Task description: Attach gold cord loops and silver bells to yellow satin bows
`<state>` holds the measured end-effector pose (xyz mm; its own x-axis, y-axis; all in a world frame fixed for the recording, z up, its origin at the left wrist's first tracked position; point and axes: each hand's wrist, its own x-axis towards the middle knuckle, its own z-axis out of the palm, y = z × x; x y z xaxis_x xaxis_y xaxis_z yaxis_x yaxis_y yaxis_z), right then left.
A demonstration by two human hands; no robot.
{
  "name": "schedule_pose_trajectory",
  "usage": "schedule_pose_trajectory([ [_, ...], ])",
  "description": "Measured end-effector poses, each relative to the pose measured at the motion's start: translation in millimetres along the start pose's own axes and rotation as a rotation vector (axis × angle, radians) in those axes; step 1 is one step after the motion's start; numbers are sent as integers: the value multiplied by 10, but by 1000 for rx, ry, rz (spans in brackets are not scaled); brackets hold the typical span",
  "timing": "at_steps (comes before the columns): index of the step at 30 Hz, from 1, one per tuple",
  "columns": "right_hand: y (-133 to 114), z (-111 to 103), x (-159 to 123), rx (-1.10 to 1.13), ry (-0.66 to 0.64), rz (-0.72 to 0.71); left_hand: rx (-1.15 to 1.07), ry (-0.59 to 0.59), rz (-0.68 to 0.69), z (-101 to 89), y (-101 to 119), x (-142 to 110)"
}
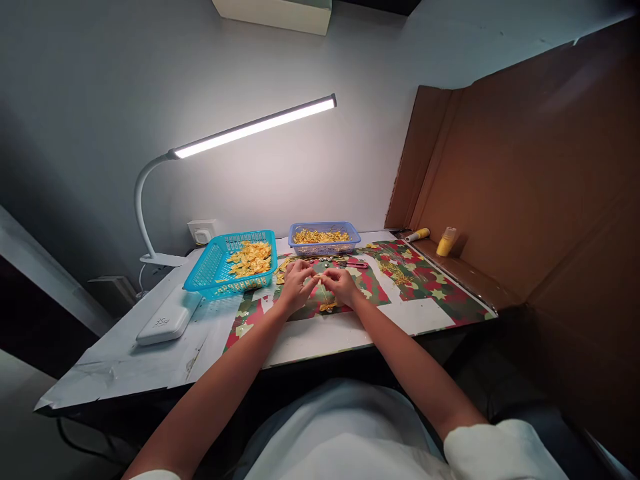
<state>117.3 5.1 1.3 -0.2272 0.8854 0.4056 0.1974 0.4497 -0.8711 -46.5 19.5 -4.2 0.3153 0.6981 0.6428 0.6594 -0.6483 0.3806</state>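
My left hand (297, 285) and my right hand (341, 285) meet above the camouflage-patterned mat (425, 287), their fingers pinched together. A small pale-yellow piece shows between the fingertips; its kind is too small to make out. From there a thin strand runs down to a yellow petal-like piece (328, 307) near the mat's front. More yellow pieces lie beside and partly behind my left hand. Beyond the hands, a pink-handled tool (356, 265) rests on the mat near some small shiny bits.
A turquoise basket (200, 280) of yellow petal-like pieces stands left, a blue-violet basket (325, 249) of golden pieces behind. Thin golden stems (397, 273) lie right. A power bank (169, 320), a lit lamp (255, 127), yellow-filled tubes (446, 242) and a cardboard wall (530, 167) surround.
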Motion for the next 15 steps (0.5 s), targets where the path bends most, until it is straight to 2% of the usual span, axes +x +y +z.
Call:
schedule_pose_trajectory([
  [15, 109, -8, 53, -2, -17, 13, 27, -7, -20, 22, -20, 6],
])
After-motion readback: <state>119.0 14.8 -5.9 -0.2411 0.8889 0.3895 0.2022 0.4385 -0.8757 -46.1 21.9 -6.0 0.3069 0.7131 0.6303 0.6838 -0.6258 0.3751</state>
